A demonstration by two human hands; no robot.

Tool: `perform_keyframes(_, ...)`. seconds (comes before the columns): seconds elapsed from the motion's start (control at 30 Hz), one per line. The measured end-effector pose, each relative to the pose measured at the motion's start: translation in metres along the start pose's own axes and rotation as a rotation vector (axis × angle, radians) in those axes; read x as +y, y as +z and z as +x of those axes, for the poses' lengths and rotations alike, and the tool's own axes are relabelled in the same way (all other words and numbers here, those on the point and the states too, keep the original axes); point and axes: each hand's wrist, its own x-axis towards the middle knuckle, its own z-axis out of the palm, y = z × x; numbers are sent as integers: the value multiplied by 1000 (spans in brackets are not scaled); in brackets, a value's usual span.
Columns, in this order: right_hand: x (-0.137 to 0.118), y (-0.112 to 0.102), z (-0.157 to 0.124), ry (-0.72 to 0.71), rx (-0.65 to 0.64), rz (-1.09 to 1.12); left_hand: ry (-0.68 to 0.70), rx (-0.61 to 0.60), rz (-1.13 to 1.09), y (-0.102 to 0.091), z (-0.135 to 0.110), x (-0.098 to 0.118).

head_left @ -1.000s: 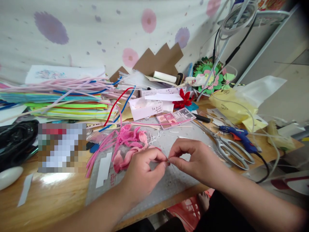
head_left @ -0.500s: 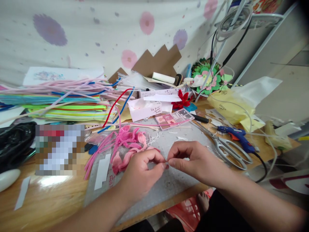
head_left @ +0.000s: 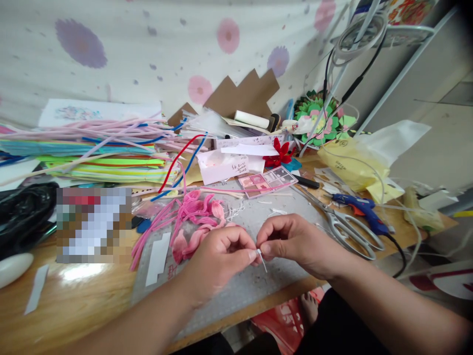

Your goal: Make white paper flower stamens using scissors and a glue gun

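My left hand [head_left: 225, 256] and my right hand [head_left: 291, 244] meet fingertip to fingertip above the grey cutting mat [head_left: 229, 308]. Between their pinched fingers is a thin white strand [head_left: 263, 262], its free end hanging down toward me. Both hands are closed on it; the part inside the fingers is hidden. Just behind my left hand lie pink pipe-cleaner petals [head_left: 201, 207], some with long loose stems. Several short white strands [head_left: 235, 211] rest on the mat beyond my fingers.
Large scissors [head_left: 345, 227] and a blue glue gun [head_left: 360, 207] lie to the right, its cord running off the table. Bundled pipe cleaners [head_left: 107, 167] are stacked at the back left. A makeup palette [head_left: 266, 181] and a red flower [head_left: 279, 153] sit behind the mat.
The white strand now shows below my fingertips, with its end hanging down. My hands have stayed close together, and the view has shifted slightly.
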Motion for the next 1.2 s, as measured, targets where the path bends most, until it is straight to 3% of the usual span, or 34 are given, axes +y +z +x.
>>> perform_keyframes(0.6, -5, 12, -1, -31, 144, -343, 189, 207, 427, 6, -3, 7)
perform_keyframes(0.93, 0, 21, -8, -335, 273, -703, 207, 246, 516, 7, -3, 6)
perform_keyframes(1.2, 7, 25, -7, -413, 355, -771, 214, 268, 543, 8, -4, 6)
